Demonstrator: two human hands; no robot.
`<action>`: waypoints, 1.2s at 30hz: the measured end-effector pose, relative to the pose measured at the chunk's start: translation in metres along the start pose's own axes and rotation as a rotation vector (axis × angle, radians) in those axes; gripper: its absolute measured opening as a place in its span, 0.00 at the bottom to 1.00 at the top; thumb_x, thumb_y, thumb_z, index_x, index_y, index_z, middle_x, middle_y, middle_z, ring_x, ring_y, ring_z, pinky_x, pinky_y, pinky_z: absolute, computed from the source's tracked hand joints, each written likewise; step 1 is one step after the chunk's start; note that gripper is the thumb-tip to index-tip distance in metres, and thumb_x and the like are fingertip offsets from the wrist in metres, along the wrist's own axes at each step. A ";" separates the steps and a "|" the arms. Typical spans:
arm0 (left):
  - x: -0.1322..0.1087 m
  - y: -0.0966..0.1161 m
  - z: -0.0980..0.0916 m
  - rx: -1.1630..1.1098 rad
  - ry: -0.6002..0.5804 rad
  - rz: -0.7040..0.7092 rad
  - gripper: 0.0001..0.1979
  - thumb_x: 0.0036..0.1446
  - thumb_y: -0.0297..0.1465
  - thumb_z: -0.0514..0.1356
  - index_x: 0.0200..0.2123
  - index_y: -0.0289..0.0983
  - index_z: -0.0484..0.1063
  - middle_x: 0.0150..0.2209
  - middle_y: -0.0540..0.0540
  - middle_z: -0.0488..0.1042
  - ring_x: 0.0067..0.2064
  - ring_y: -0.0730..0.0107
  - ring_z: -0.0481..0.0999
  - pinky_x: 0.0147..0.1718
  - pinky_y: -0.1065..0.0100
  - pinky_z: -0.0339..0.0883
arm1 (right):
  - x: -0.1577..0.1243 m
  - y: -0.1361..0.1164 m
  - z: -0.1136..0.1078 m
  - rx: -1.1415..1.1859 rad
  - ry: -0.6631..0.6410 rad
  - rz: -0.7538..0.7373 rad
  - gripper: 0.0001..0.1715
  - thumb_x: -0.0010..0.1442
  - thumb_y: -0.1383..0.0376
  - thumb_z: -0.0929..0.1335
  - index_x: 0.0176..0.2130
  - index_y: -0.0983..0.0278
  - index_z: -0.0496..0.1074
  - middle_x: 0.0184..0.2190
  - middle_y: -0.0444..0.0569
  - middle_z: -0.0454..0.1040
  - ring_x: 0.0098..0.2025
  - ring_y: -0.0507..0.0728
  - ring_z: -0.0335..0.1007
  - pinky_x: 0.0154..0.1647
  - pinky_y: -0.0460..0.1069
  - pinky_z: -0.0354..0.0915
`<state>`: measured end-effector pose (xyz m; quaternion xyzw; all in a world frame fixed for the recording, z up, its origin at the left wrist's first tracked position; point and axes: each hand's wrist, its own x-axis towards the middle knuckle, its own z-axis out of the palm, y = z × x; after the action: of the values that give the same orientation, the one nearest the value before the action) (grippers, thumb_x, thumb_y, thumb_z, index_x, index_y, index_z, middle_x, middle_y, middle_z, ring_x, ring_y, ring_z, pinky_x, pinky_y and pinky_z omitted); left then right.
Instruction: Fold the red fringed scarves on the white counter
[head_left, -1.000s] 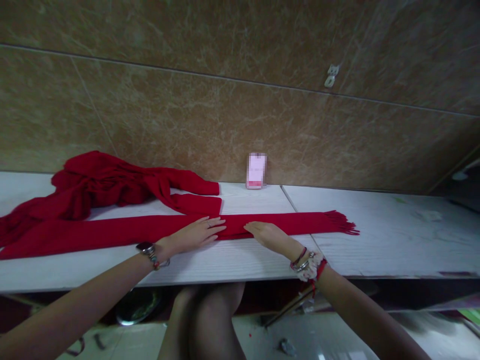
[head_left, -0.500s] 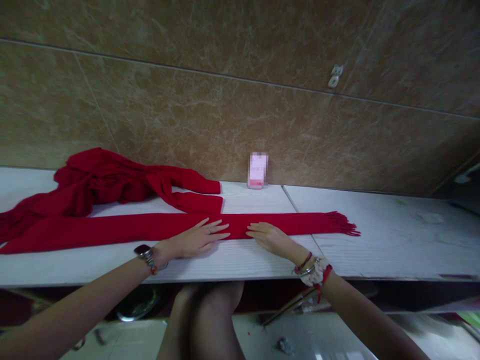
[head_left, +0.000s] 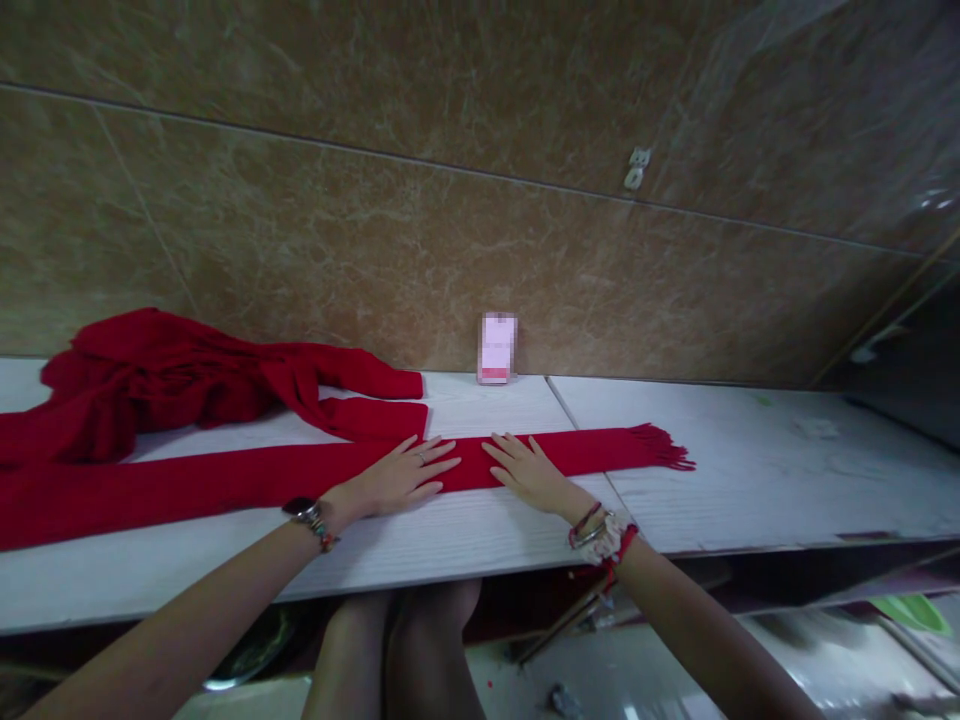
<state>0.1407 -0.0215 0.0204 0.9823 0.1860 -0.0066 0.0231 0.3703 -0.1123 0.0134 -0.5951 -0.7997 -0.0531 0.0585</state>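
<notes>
A long red scarf (head_left: 247,478) lies flat in a narrow strip along the white table, its fringed end toward the right. My left hand (head_left: 397,478) rests on it with fingers stretched out and apart. A short gap to the right, my right hand (head_left: 534,474) also lies flat on the strip, fingers spread. Behind the strip at the left is a crumpled red garment or cloth (head_left: 180,375), with two flat ends pointing right; its kind is hard to tell.
A pale pink, blurred phone-like object (head_left: 496,350) leans against the brown tiled wall (head_left: 337,240). The white table (head_left: 750,480) has a seam right of the middle. A small white hook (head_left: 637,168) sits on the wall. A green basin (head_left: 911,612) shows at the lower right.
The view has turned slightly right, so things sit further left. My right hand's fingers have spread wider on the scarf; my left hand stays flat in nearly the same place.
</notes>
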 end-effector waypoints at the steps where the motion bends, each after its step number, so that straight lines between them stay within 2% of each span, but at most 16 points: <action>1: -0.001 0.000 0.000 0.001 0.001 0.004 0.23 0.62 0.39 0.42 0.60 0.44 0.49 0.62 0.46 0.49 0.62 0.62 0.44 0.57 0.53 0.37 | -0.006 0.007 -0.001 -0.013 -0.010 0.017 0.25 0.63 0.60 0.54 0.58 0.62 0.54 0.60 0.55 0.54 0.61 0.61 0.47 0.55 0.64 0.51; 6: -0.002 -0.002 -0.001 0.003 -0.003 0.015 0.23 0.62 0.39 0.41 0.59 0.45 0.49 0.62 0.46 0.50 0.62 0.62 0.46 0.57 0.52 0.37 | -0.039 0.063 -0.004 -0.113 -0.042 0.151 0.25 0.63 0.64 0.53 0.59 0.64 0.52 0.60 0.55 0.53 0.60 0.61 0.48 0.54 0.63 0.53; 12: 0.001 -0.004 0.003 0.003 -0.009 0.014 0.23 0.62 0.39 0.42 0.59 0.45 0.50 0.62 0.47 0.50 0.62 0.61 0.46 0.57 0.51 0.37 | -0.088 0.146 -0.005 -0.289 -0.139 0.315 0.24 0.62 0.70 0.53 0.55 0.65 0.59 0.59 0.57 0.55 0.61 0.62 0.47 0.50 0.65 0.58; 14: 0.001 -0.004 0.004 0.003 -0.016 0.006 0.23 0.62 0.39 0.42 0.59 0.45 0.50 0.62 0.47 0.50 0.62 0.61 0.47 0.57 0.51 0.37 | -0.098 0.166 -0.009 -0.319 -0.167 0.372 0.23 0.61 0.72 0.53 0.53 0.66 0.63 0.58 0.58 0.56 0.60 0.63 0.49 0.49 0.65 0.58; 16: 0.001 -0.005 0.005 0.006 -0.012 -0.002 0.23 0.62 0.40 0.42 0.59 0.46 0.50 0.61 0.48 0.50 0.62 0.62 0.47 0.57 0.52 0.37 | -0.100 0.173 -0.013 -0.339 -0.178 0.409 0.23 0.61 0.72 0.53 0.51 0.68 0.65 0.57 0.61 0.58 0.59 0.66 0.50 0.48 0.68 0.57; 18: 0.001 -0.005 0.005 0.016 -0.004 0.000 0.23 0.62 0.41 0.42 0.59 0.46 0.50 0.61 0.48 0.51 0.62 0.62 0.47 0.57 0.53 0.37 | -0.091 0.165 -0.016 -0.333 -0.135 0.408 0.22 0.61 0.71 0.54 0.50 0.70 0.66 0.56 0.63 0.58 0.59 0.68 0.49 0.48 0.69 0.56; 20: 0.001 -0.005 0.005 0.032 0.002 0.008 0.23 0.62 0.41 0.41 0.59 0.46 0.50 0.61 0.48 0.51 0.62 0.62 0.47 0.57 0.53 0.37 | -0.071 0.141 -0.016 -0.269 -0.025 0.357 0.22 0.61 0.68 0.54 0.51 0.71 0.64 0.57 0.64 0.57 0.59 0.68 0.49 0.50 0.67 0.56; 21: 0.001 -0.004 0.004 0.038 0.001 0.011 0.23 0.62 0.41 0.41 0.59 0.46 0.50 0.61 0.47 0.51 0.62 0.62 0.47 0.57 0.53 0.37 | -0.059 0.124 -0.015 -0.212 0.042 0.312 0.22 0.62 0.66 0.55 0.53 0.71 0.62 0.57 0.64 0.56 0.59 0.65 0.50 0.51 0.64 0.57; 23: 0.000 -0.001 0.001 0.042 -0.012 0.008 0.23 0.62 0.40 0.40 0.60 0.45 0.49 0.62 0.47 0.50 0.62 0.62 0.46 0.57 0.53 0.38 | -0.033 0.084 -0.011 -0.081 0.103 0.127 0.23 0.62 0.63 0.56 0.54 0.69 0.61 0.58 0.61 0.56 0.60 0.62 0.49 0.55 0.60 0.55; 26: -0.004 0.003 -0.005 0.030 -0.045 -0.017 0.23 0.62 0.41 0.40 0.60 0.44 0.48 0.62 0.46 0.47 0.62 0.62 0.44 0.57 0.52 0.37 | 0.005 0.026 -0.007 0.080 0.116 -0.094 0.24 0.62 0.60 0.56 0.55 0.68 0.60 0.57 0.58 0.57 0.59 0.59 0.51 0.55 0.58 0.55; 28: -0.010 0.002 -0.007 0.033 -0.055 -0.030 0.24 0.62 0.41 0.40 0.60 0.44 0.46 0.63 0.46 0.45 0.63 0.62 0.43 0.57 0.52 0.36 | 0.027 -0.003 -0.009 0.160 0.120 -0.190 0.25 0.62 0.60 0.57 0.55 0.69 0.60 0.57 0.59 0.59 0.58 0.58 0.53 0.56 0.55 0.56; 31: -0.029 -0.008 -0.009 0.066 -0.053 -0.042 0.25 0.62 0.43 0.40 0.60 0.44 0.46 0.63 0.47 0.46 0.63 0.63 0.41 0.57 0.53 0.35 | 0.054 -0.028 -0.011 0.230 0.141 -0.258 0.25 0.62 0.61 0.57 0.54 0.71 0.60 0.55 0.59 0.61 0.57 0.57 0.56 0.56 0.53 0.56; 36: -0.083 -0.041 -0.005 0.108 -0.051 -0.144 0.24 0.62 0.42 0.40 0.60 0.43 0.49 0.62 0.46 0.48 0.62 0.63 0.45 0.57 0.56 0.38 | 0.074 -0.044 0.001 0.240 0.145 -0.352 0.26 0.61 0.61 0.59 0.55 0.72 0.60 0.54 0.59 0.62 0.57 0.57 0.56 0.57 0.53 0.55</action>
<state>0.0481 -0.0138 0.0255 0.9656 0.2550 -0.0433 -0.0256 0.3072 -0.0552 0.0237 -0.4298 -0.8855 -0.0095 0.1761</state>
